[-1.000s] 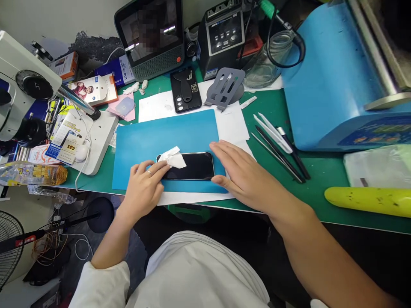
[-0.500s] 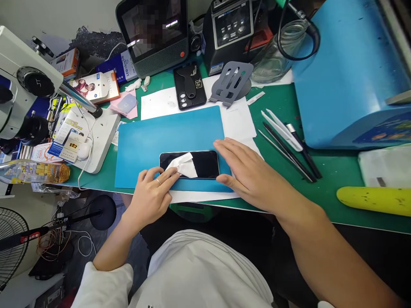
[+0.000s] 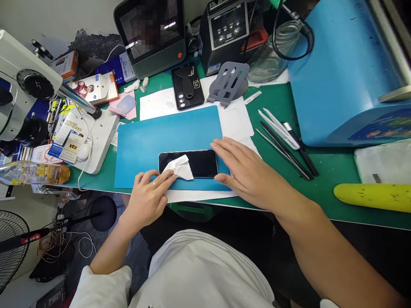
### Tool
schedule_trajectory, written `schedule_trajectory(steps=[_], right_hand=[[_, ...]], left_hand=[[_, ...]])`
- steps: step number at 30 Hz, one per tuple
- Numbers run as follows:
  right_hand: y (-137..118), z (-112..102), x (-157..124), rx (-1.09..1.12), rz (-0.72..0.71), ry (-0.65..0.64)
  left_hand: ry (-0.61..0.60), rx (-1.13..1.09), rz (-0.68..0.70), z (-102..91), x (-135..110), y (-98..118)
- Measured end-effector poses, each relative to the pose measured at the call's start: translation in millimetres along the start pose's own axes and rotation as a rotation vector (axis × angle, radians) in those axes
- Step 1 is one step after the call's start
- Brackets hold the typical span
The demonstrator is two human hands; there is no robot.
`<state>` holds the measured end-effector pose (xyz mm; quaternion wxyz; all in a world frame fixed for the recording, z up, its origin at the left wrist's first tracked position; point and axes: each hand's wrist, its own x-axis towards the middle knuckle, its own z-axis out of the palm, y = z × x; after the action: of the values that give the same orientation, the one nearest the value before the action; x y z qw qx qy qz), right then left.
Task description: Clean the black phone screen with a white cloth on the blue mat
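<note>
A smartphone [image 3: 205,164] with a dark screen lies face up on a blue mat [image 3: 141,141]. My left hand [image 3: 149,194], a ring on one finger, presses a folded white wipe [image 3: 181,167] onto the left half of the screen, the fingertips closed on its near corner. At the phone's right end, my right hand [image 3: 240,169] rests with fingers stretched out and thumb apart. It holds nothing, and its thumb lies by the phone's lower right corner; whether it touches the edge I cannot tell.
Tweezers and pen-like tools [image 3: 285,145] lie right of the mat. Behind it are a black phone back [image 3: 188,87] and a grey stand [image 3: 228,83]. A microscope [image 3: 35,85] stands left, a bottle [image 3: 35,172] near it. A blue machine [image 3: 334,85] and yellow object [image 3: 372,196] are at right.
My left hand and the wipe have shifted slightly left and down across the screen. My right hand stays beside the phone's right end. The view has turned slightly.
</note>
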<state>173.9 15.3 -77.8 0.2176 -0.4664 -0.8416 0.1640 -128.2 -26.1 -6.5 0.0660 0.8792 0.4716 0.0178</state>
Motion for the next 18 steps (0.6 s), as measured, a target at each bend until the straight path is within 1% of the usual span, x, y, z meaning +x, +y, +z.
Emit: schedule_trajectory(steps=[3, 5, 8, 10, 13, 18], right_hand=[[0, 0, 0, 0.009, -0.004, -0.004], [1, -1, 0, 0.014, -0.005, -0.006], [1, -1, 0, 0.018, -0.004, 0.002], [0, 0, 0, 0.014, -0.009, 0.005], [1, 0, -1, 0.006, -0.011, 0.001], [1, 0, -2, -0.006, -0.018, -0.012]], left_hand=[[0.043, 0.026, -0.028, 0.3, 5, -5], [0.068, 0.032, -0.025, 0.9, 7, -5], [0.043, -0.001, 0.038, 2.8, 5, 4], [0.026, -0.023, 0.057, 4.3, 4, 11], [0.048, -0.010, 0.017, 6.0, 6, 14], [0.076, 0.022, -0.079, 7.9, 18, 4]])
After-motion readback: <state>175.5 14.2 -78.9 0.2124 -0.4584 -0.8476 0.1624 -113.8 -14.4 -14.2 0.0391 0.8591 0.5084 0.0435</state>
